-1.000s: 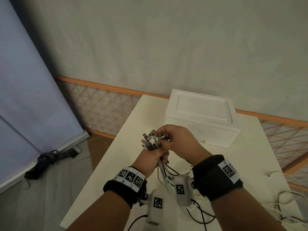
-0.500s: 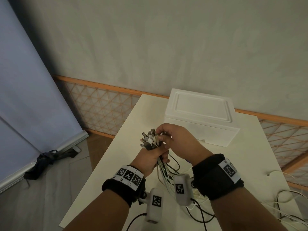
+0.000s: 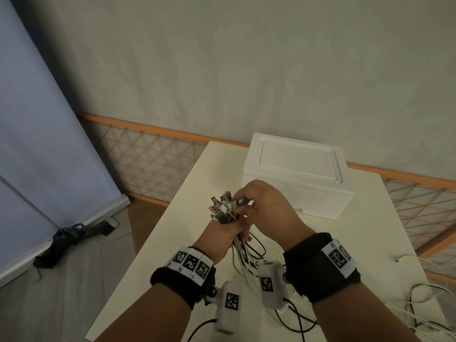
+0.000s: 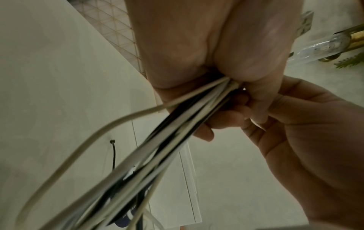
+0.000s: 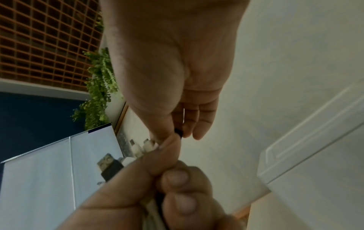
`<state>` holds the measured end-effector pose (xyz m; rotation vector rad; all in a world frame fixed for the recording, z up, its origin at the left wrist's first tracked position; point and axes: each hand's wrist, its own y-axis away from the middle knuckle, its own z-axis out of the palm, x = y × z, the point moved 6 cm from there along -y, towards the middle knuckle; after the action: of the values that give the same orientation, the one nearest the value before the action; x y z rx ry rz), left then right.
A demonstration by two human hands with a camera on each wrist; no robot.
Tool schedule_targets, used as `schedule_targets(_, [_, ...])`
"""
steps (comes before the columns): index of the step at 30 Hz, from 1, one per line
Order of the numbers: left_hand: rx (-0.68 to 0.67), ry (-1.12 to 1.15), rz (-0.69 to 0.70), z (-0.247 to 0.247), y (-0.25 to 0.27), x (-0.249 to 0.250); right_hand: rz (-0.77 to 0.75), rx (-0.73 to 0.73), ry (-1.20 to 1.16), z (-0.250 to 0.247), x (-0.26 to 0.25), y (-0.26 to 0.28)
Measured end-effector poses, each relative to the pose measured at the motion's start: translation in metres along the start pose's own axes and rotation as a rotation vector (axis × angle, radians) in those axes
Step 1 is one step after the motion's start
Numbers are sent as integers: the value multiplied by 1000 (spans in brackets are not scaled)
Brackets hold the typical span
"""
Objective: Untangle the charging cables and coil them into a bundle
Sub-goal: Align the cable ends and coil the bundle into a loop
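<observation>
**Cable bundle held above near half of table; both hands engaged**

We find the left hand (image 3: 220, 239) fisted round the charging cables (image 3: 243, 255), gripping them just below their plugs; the plug ends (image 3: 223, 206) fan out above the fist, white and dark together; the cords hang down from it toward the table (image 3: 172, 230). In the left wrist view the cords leave the fist (image 4: 197, 51) as a tight white-and-black sheaf (image 4: 167, 140), with one white cord looping away to the side. The right hand (image 3: 269, 208) reaches across from the right, thumb and fingertips pinching a dark plug at the top of the bundle; the right wrist view confirms this pinch (image 5: 178, 132), the remaining fingers loosely extended.

Edges and room: the bundle is held over the table's left half, near its left edge (image 3: 138, 267); bare surface lies to the left of the hands and between the hands and the far corner.

Surface and room: a pale table against a grey wall (image 3: 246, 70); an orange lattice panel (image 3: 148, 164) runs low behind it; a blue screen (image 3: 37, 144) leans at the left.

Obstructions: a white foam box (image 3: 296, 174) stands just beyond the right hand; loose white cords (image 3: 424, 304) lie at the table's right edge; a dark bundle (image 3: 66, 240) rests on the floor.
</observation>
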<state>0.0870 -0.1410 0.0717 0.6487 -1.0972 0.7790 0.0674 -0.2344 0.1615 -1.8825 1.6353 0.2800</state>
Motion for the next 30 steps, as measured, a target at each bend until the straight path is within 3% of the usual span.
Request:
schedule_targets(7, [-7, 27, 17, 2, 1, 3, 235, 32, -577, 2, 4, 6])
schedule_targets(12, [-7, 94, -7, 5, 2, 3, 69, 13, -514, 0, -6, 6])
schedule_targets(18, [-38, 292, 16, 5, -2, 17, 276, -328, -594, 49, 19, 25])
schedule_targets(23, [-77, 321, 17, 4, 0, 23, 329, -403, -729, 53, 19, 45])
schedule_targets(30, [-60, 369, 11, 6, 2, 26, 296, -367, -652, 51, 16, 44])
